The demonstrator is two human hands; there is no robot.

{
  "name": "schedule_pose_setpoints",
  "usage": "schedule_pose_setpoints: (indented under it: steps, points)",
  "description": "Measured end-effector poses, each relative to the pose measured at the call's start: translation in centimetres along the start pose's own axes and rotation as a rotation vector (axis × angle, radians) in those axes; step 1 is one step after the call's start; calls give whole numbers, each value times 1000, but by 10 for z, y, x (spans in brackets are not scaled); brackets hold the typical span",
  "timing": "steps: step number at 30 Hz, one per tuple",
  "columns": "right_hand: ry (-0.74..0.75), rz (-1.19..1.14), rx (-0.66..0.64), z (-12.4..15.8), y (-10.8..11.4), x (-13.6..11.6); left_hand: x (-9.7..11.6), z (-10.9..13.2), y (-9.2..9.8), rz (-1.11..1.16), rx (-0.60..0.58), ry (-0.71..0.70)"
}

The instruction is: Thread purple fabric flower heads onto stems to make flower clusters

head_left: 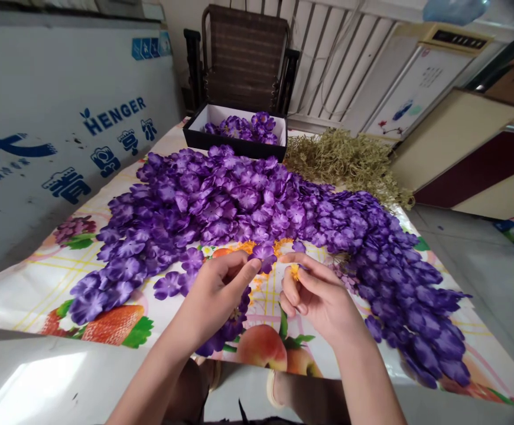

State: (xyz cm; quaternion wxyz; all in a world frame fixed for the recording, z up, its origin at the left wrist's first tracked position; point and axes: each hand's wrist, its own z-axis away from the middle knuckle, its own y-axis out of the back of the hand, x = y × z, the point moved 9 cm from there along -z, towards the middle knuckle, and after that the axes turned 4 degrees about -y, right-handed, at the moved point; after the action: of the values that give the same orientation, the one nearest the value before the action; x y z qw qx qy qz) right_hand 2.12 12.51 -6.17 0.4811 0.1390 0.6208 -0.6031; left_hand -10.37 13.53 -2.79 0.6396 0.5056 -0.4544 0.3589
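Between the thumb and fingers of my left hand [223, 287] is a purple artificial flower petal piece [263, 256], held up over the table's middle. Close by on the right, my right hand [316, 295] pinches a small yellow flower centre [295, 271] between thumb and fingers. Small orange-yellow pieces [257, 283] lie scattered on the cloth behind and below the hands. A large heap of purple petal pieces [221, 200] spreads in an arc beyond both hands. More purple flowers [234, 321] lie under my left hand, partly hidden by it.
A black box with a white inside [195, 133] holds purple flowers at the back. Beside it is a bundle of olive-green stems [345, 159]. The fruit-printed tablecloth [31, 295] covers the table. A chair [248, 59] stands behind, a white freezer [39, 106] at left, a water dispenser [416, 88] at right.
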Motion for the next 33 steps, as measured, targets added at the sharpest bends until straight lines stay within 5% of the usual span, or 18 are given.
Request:
schedule_pose_setpoints:
  steps: [9,19,33]
  points:
    - [12,-126,-133,-4,-4,-6,-2,-11,-5,-24,-24,-20]
    - [17,-26,-91,-8,2,-10,-5,-18,-3,-25,-25,-12]
    - [92,882,238,1,5,-25,-6,-21,1,-45,-1,-15]
